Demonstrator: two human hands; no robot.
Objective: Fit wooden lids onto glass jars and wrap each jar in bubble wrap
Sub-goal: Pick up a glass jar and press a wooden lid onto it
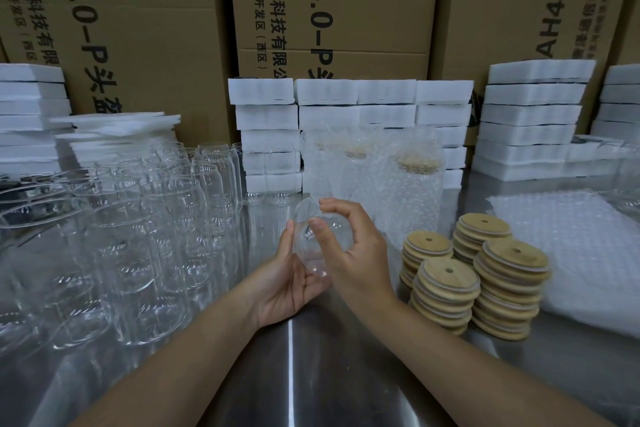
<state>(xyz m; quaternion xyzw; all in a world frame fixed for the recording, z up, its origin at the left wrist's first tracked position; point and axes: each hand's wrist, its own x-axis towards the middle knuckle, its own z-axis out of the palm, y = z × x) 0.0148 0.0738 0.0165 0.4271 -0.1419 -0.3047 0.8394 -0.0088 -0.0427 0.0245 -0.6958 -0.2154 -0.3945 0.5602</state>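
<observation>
Nearest the camera, a bare strip of the shiny stainless-steel surface [311, 367] runs forward between the person's two forearms. This is the widest open room in view, and it narrows toward the hands.

Above that strip, both hands are clamped on one clear, lidless glass jar [334, 230], held tilted in the air at the middle of the scene. The left hand [284, 288] cups it from below and the left with curled fingers. The right hand [360, 253] grips it from the right, with the thumb across the near side and the forefinger over the top.

To the left, a dense crowd of empty clear glass jars [156, 253] stands upright. Its right edge comes just beside the left wrist.

To the right, four stacks of round, pale wooden lids with a small hole [485, 274] stand close together. Their left edge is near the right forearm. Beyond them, a flat pile of clear bubble-wrap sheets [571, 246] lies up to the right border.

Just behind the hands stand bubble-wrapped jars with wooden lids showing through [412, 191]. A narrow gap of steel separates them from the unwrapped jars.

Behind these, stacks of white foam blocks [349, 114] line the back of the surface from left to right, with thinner white foam sheets [114, 128] piled at the left.

Farthest off, tall brown cardboard boxes with black print [346, 55] close off the back.
</observation>
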